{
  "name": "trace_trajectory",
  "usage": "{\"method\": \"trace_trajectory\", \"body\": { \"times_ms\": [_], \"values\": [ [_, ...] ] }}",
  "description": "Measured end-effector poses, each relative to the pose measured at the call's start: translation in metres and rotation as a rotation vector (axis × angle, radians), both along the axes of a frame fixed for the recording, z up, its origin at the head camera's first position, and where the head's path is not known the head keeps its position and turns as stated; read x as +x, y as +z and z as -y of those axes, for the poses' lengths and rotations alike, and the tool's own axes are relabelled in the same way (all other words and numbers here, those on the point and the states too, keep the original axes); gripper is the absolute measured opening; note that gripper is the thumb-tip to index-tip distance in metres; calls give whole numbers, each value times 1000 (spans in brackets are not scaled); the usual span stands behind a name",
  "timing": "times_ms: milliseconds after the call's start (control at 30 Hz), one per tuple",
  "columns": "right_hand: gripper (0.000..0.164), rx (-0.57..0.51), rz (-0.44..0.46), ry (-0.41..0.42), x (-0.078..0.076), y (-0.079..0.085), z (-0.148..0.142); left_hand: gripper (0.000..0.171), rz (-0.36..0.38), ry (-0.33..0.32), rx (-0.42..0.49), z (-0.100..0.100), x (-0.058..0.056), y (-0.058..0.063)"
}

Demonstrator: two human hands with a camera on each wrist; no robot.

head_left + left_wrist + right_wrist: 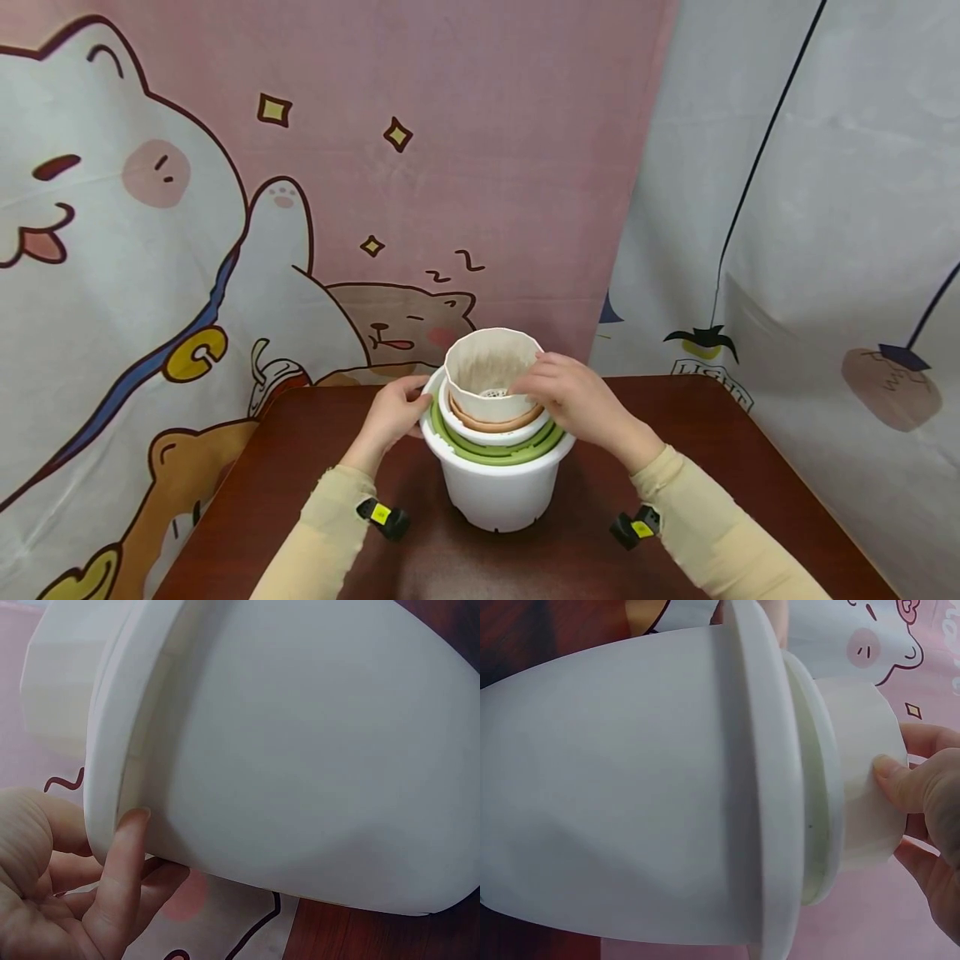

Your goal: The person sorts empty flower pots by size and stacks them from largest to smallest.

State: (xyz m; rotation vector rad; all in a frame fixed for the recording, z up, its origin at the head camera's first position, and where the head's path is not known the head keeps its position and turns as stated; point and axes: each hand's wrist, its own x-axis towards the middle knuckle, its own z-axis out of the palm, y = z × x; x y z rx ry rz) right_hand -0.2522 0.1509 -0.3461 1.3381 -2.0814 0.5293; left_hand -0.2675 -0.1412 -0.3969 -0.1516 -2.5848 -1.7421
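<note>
Several plant pots stand nested on the table. Outermost is a large white pot point(498, 496); inside it show a green pot's rim point(498, 456), a smaller white rim point(463, 423) and an orange-tan rim point(487, 426). A small cream pot point(483, 405) with a faceted wall and holes in its base rises highest in the stack. My left hand point(395, 412) grips the large white pot's rim at the left, thumb against the wall in the left wrist view. At the right, my right hand point(576, 400) pinches the cream pot's upper edge, thumb outside point(900, 784) and fingers over the rim.
The dark reddish-brown table point(247, 525) carries the stack near its middle. Behind it hangs a pink cloth point(510, 167) printed with cartoon animals, and a pale grey cloth point(810, 208) hangs at the right. Each wrist wears a small black camera.
</note>
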Motion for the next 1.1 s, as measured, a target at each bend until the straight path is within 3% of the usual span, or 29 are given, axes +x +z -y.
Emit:
{"method": "trace_trajectory", "body": {
  "times_ms": [367, 700, 1100],
  "values": [
    [39, 20, 23, -22, 1, -3, 0, 37, -4, -8, 9, 0, 0, -1],
    [35, 0, 48, 19, 0, -7, -3, 35, -12, -8, -1, -1, 0, 0],
    [46, -117, 84, -27, 10, -9, -21, 37, -12, 3, -30, 0, 3, 0]
  ]
}}
